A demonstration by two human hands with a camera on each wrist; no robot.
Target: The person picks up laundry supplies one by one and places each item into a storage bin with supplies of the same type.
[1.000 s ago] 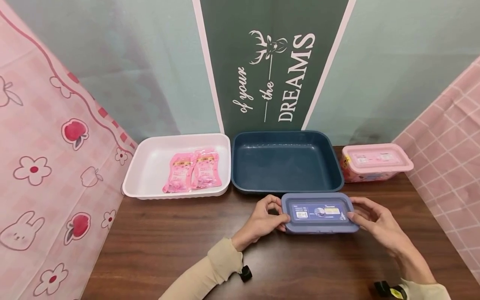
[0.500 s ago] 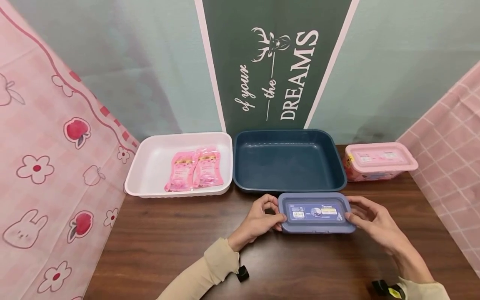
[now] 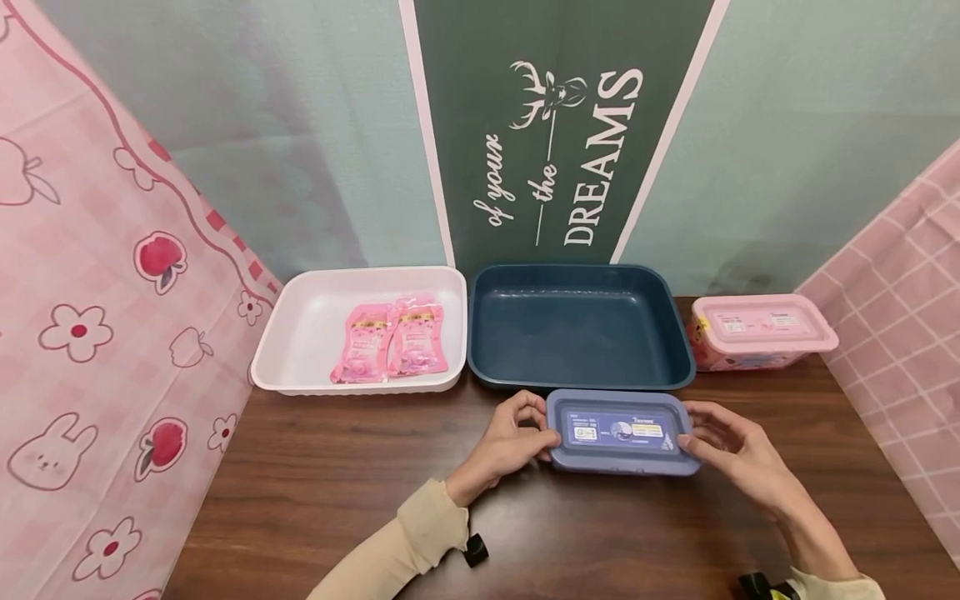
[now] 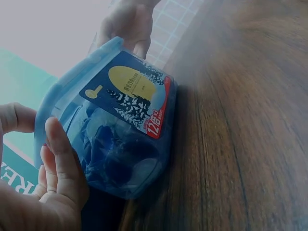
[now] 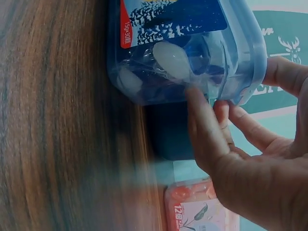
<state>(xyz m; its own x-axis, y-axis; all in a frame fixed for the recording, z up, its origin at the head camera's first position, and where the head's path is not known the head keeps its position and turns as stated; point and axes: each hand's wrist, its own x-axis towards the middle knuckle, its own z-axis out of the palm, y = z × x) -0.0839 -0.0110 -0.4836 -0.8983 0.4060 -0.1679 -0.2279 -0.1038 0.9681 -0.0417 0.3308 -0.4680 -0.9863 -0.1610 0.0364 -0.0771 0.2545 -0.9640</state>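
Observation:
A clear plastic box with a blue lid [image 3: 621, 433] sits on the wooden table in front of the dark tray. My left hand [image 3: 510, 442] holds its left end, thumb on the lid's edge and fingers against the side. My right hand [image 3: 738, 454] holds the right end in the same way. Through the box's wall [image 4: 120, 159], the left wrist view shows dark blue wrapped contents. White and blue rounded pieces show through the box [image 5: 173, 60] in the right wrist view. The lid is on.
A dark blue tray [image 3: 577, 329] stands just behind the box. Left of it is a white tray [image 3: 296, 333] with two pink pouches [image 3: 390, 340]. At the back right is a pink-lidded box [image 3: 763, 327]. Curtains hang on three sides.
Both hands have shifted the blue-lidded box a little to the left along the table, keeping their hold on its ends. The trays and the pink-lidded box have stayed put.

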